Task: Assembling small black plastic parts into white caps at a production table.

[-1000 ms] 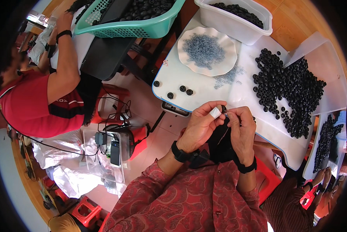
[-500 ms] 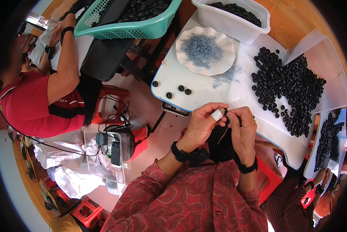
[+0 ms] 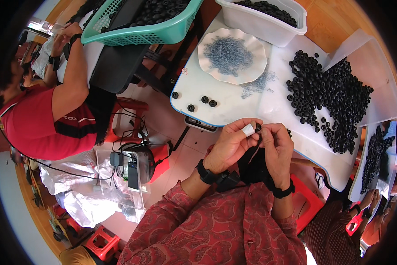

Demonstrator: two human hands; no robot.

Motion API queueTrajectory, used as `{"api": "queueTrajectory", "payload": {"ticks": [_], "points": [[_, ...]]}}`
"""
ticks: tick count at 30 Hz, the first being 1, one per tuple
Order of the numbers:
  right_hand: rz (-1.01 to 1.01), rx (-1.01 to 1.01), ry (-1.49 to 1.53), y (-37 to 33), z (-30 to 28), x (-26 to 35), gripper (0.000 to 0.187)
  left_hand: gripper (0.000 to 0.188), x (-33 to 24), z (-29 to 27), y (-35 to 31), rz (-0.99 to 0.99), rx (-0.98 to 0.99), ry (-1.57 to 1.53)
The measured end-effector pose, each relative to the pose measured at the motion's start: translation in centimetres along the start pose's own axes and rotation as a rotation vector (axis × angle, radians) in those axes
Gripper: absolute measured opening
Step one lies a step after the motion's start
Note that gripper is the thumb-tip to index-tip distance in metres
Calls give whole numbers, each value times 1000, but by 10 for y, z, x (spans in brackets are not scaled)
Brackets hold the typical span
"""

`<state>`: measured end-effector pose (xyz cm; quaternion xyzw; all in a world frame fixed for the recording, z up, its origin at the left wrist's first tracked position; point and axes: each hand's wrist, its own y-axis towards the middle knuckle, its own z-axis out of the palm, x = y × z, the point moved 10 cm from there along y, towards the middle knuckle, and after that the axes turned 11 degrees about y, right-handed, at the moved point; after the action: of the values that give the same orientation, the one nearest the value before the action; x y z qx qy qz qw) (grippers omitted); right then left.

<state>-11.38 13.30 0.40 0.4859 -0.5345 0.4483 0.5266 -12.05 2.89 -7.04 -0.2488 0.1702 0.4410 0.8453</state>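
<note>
My left hand pinches a small black round part between its fingers and its thumb, which has white tape wrapped round it. Close against it, the fingers of my right hand are pinched together by the part's right side; whatever they hold is too small or hidden to name. Both hands are over my lap at the table's near edge. On the white table ahead, several similar black parts lie apart. Behind them a scalloped white plate holds a heap of tiny clear grey-blue pieces.
A large pile of black ring-like parts spreads over the right of the table, beside a translucent bin. A white tub and a green basket hold more. A co-worker in a red shirt sits at left. Cables and a clear box are below.
My hands stay together in nearly the same place, with small finger shifts around the black part. The table and its things have slid slightly left and up in view.
</note>
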Motion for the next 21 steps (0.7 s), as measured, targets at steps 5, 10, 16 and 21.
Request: {"api": "queueTrajectory", "payload": {"ticks": [5, 10, 16, 21], "points": [[-240, 15, -202, -8, 6, 28, 6, 29, 2, -1, 0, -10, -5, -38], [-449, 15, -400, -15, 10, 48, 15, 28, 1, 3, 0, 15, -6, 55], [-464, 11, -440, -20, 9, 45, 19, 25, 4, 3, 1, 39, -5, 202], [-391, -2, -360, -18, -7, 44, 17, 24, 10, 8, 2, 9, 51, 95]]}}
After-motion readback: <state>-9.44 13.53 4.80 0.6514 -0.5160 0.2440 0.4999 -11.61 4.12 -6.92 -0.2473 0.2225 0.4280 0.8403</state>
